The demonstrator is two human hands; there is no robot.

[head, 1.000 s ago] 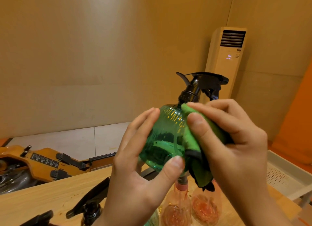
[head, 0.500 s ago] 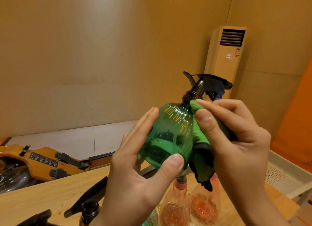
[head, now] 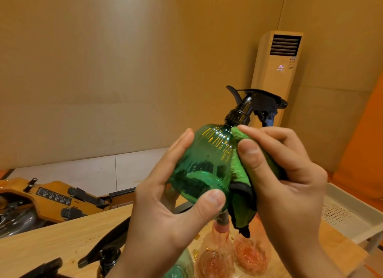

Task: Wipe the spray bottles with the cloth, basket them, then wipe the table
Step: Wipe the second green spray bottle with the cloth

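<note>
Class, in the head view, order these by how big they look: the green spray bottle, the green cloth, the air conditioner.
1. green spray bottle, held close to the camera, so it looks biggest.
2. air conditioner, standing far off.
3. green cloth, partly hidden under the right hand.
</note>
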